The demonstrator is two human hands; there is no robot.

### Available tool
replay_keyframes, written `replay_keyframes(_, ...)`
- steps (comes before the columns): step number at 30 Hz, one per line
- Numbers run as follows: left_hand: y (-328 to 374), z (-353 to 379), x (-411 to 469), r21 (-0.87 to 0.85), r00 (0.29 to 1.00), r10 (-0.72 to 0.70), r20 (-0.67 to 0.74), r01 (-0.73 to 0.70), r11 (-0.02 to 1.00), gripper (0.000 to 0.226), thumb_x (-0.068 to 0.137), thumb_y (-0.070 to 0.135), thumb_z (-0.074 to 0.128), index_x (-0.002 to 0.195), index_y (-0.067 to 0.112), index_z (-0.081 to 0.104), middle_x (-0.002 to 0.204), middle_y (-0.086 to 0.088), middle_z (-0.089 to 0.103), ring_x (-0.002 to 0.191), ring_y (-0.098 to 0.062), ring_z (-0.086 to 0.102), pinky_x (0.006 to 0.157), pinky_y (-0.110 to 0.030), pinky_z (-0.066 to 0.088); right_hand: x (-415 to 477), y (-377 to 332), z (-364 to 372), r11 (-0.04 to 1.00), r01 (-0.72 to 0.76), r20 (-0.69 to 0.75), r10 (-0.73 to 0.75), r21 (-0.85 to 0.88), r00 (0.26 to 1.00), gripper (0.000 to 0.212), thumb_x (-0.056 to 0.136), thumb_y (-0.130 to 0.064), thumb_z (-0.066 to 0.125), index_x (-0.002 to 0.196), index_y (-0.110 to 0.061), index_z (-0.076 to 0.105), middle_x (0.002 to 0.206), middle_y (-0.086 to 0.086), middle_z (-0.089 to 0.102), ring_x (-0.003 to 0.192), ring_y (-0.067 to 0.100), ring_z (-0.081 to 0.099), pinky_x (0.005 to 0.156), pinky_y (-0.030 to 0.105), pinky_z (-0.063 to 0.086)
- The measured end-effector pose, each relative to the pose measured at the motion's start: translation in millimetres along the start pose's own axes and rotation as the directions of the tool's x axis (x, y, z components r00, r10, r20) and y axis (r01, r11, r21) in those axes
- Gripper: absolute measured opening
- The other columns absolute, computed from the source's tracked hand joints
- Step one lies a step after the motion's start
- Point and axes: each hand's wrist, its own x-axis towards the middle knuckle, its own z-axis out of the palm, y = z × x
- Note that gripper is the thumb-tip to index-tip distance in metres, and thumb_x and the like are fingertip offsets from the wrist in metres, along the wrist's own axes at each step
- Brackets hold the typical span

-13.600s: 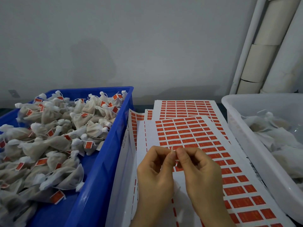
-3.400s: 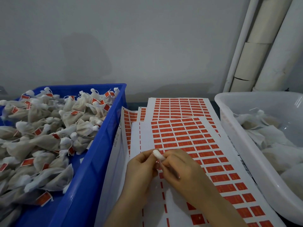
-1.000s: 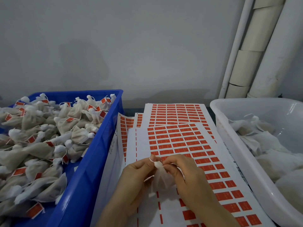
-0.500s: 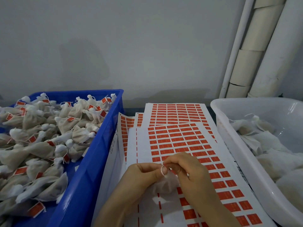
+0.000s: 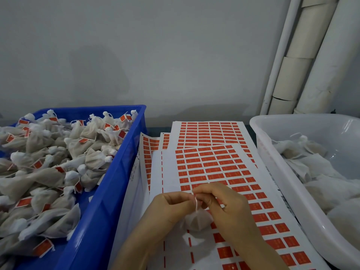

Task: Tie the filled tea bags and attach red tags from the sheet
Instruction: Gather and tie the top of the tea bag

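A small filled tea bag (image 5: 196, 221) hangs just above the sheet of red tags (image 5: 212, 168) in the lower middle of the view. My left hand (image 5: 171, 205) and my right hand (image 5: 226, 207) meet above it, and both pinch the white string (image 5: 196, 201) that rises from the bag's gathered neck. The fingertips hide the string's upper end. Rows of red tags cover the top sheet; its lower left rows are bare white backing.
A blue crate (image 5: 109, 188) on the left holds several tied tea bags with red tags. A white tub (image 5: 276, 172) on the right holds untied white bags. More tag sheets (image 5: 210, 131) lie fanned behind. White pipes (image 5: 303, 55) run up the wall.
The small loop of string seen half a second ago is gone; the string now runs straight up from the bag's neck. The bag hangs lower beneath my hands.
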Motion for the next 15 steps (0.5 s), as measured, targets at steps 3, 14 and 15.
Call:
replay_keyframes(3,-1,2,0,0.014,1.0,-0.01,-0.008,0.01,1.0,0.038,0.089,0.016,0.06,0.06,0.036,0.074,0.07,0.016,0.07,0.067,0.01,0.062,0.051,-0.005,0.044,-1,0,1,0.995,-0.073,0.053,0.069,0.074,0.996,0.016,0.088,-0.028,0.052,0.097,-0.037,0.061,0.094,-0.027,0.059,0.09,-0.015,0.056,0.078,-0.004,0.037)
replay_keyframes(14,-7,13,3,0.066,0.979,0.12,-0.167,-0.11,0.992,0.014,0.091,0.028,0.056,0.084,0.024,0.067,0.079,0.023,0.069,0.082,0.011,0.061,0.054,-0.002,0.044,4,4,-1,0.9,-0.432,0.226,0.409,0.06,0.884,0.012,0.084,-0.035,0.062,0.083,-0.043,0.053,0.082,-0.03,0.055,0.079,-0.006,0.057,0.068,-0.001,0.042)
replay_keyframes(15,-8,13,4,0.07,0.975,0.129,-0.179,-0.118,0.99,0.013,0.092,0.028,0.055,0.085,0.024,0.065,0.08,0.021,0.069,0.082,0.009,0.062,0.056,-0.004,0.046,4,5,-2,0.895,-0.444,0.236,0.421,0.051,0.876,0.012,0.084,-0.034,0.061,0.083,-0.042,0.053,0.083,-0.029,0.056,0.08,-0.005,0.057,0.07,0.0,0.042)
